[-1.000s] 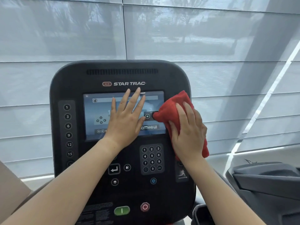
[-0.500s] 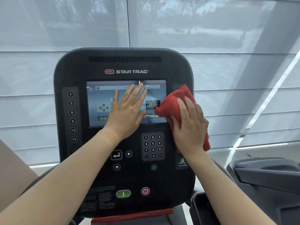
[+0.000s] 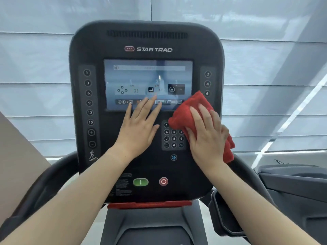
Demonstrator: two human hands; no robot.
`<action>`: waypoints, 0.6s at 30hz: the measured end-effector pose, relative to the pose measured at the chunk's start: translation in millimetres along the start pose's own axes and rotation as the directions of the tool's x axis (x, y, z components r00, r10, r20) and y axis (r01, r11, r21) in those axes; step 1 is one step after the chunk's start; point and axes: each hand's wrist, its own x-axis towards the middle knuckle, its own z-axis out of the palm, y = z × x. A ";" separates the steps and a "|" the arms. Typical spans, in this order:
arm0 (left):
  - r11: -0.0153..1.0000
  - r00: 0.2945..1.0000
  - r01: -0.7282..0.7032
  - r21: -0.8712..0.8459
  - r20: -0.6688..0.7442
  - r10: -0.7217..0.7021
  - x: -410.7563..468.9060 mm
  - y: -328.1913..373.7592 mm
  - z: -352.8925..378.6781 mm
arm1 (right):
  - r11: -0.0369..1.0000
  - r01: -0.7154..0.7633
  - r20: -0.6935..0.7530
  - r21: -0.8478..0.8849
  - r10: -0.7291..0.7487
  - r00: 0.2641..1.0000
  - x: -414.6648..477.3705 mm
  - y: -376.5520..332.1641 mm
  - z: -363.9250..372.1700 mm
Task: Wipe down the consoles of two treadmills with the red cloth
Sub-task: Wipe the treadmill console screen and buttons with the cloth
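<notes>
A black Star Trac treadmill console (image 3: 99, 46) fills the middle of the head view, with a lit screen (image 3: 138, 76) and a number keypad (image 3: 172, 138) below it. My right hand (image 3: 207, 137) presses the red cloth (image 3: 191, 110) flat against the console's right side, over the keypad's right edge and just under the screen's lower right corner. My left hand (image 3: 138, 126) lies open and flat on the console, fingertips on the screen's bottom edge. A second treadmill's console (image 3: 292, 184) shows partly at the right edge.
A green start button (image 3: 140, 182) and a red stop button (image 3: 163, 181) sit low on the console. A red bar (image 3: 150, 204) runs under it. Curved black handrails (image 3: 44, 183) flank the console. Grey window blinds (image 3: 35, 59) hang behind.
Both hands have slid down the console: the cloth went from the screen's right edge to beside the keypad, and the left hand from mid-screen to its bottom edge. The view has tilted downward.
</notes>
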 end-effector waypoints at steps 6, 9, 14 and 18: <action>0.999 0.998 0.045 0.020 0.049 -0.046 -29.8 2.7 0.4 | 0.999 0.021 0.053 0.024 -0.023 0.998 -16.1 -4.2 2.2; 0.998 0.997 0.067 0.017 0.048 -0.067 -38.9 -0.7 -1.3 | 0.999 -0.030 0.026 0.039 0.029 0.999 -1.9 -12.1 3.2; 0.996 0.995 0.089 0.007 0.052 -0.089 -58.5 -7.7 -0.2 | 1.000 0.012 0.055 0.013 -0.013 0.998 -40.6 -15.6 9.2; 0.998 0.996 0.066 0.002 0.066 -0.066 -64.1 -12.8 -1.2 | 1.000 -0.025 0.059 0.018 0.023 0.998 -39.2 -29.8 9.5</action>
